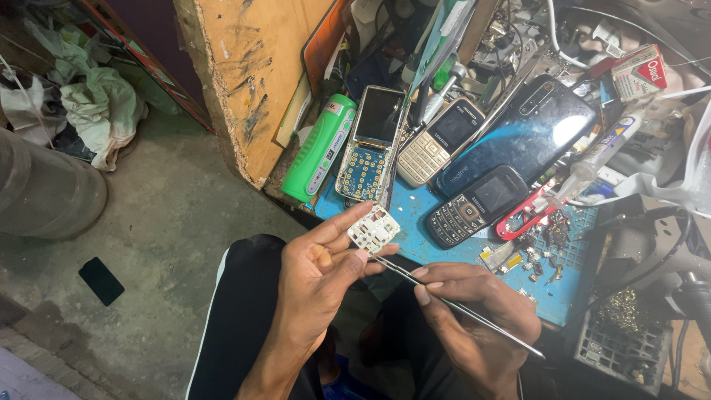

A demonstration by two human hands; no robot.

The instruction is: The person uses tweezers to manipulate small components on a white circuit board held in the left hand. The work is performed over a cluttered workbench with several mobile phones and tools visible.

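My left hand (322, 267) pinches a small white keypad sheet (374, 230) between thumb and fingers, just off the near edge of a blue work mat (563, 285). My right hand (474, 315) grips thin metal tweezers (452, 304) whose tip touches the lower edge of the keypad sheet. Just beyond on the mat lies an opened phone (369, 144) with its blue keypad board exposed.
A green cylindrical torch (320, 148), a gold keypad phone (441, 141), a black keypad phone (475, 205), a dark smartphone back (529, 133), red-handled pliers (522, 218) and a syringe (596, 159) crowd the mat. Small screws and parts (544, 244) lie right. A wooden board (248, 74) stands left.
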